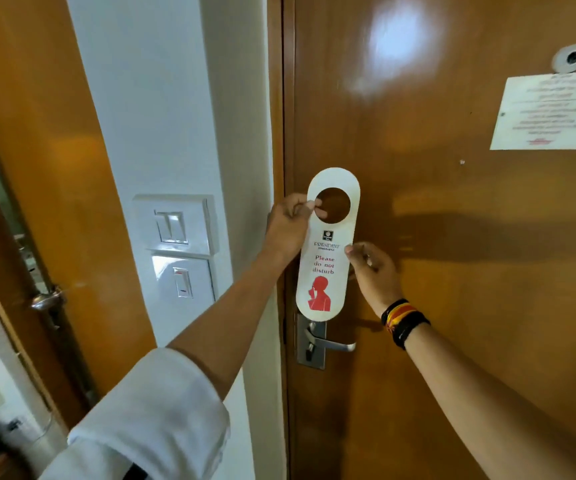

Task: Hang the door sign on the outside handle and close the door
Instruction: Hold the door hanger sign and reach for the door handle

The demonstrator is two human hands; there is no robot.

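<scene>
Holding the door sign (328, 251) upright in front of the brown door (453, 271), flat face toward the camera, round hole at top. Head view, single frame.

Left hand (288, 225): closed in a pinch on the sign's upper left edge, fingertips (319, 206) showing through the left side of the hole. White rolled sleeve (155, 414) on that arm, near and low left.

Right hand (375, 271): gripping the sign's right edge at mid-height, thumb on the front face just right of the printed logo. Striped wristbands (404, 322) (black, red, yellow) on that wrist.

Sign text legible: "Please do not disturb", red figure below. Bottom end of sign just above the metal lock plate (311, 344), overlapping its top edge in the frame; contact cannot be told. Lever handle (331, 342) projecting right from the plate, below the sign, not through the hole. Door shut against its frame on the left.

Farther up right on the door: peephole (570, 57), and under it a white printed notice (549, 110) (text blurred, unreadable).

Left of door frame: white wall strip with two switch plates (175, 244), one above the other. Far left: second wooden door with its own metal handle (48, 299).
</scene>
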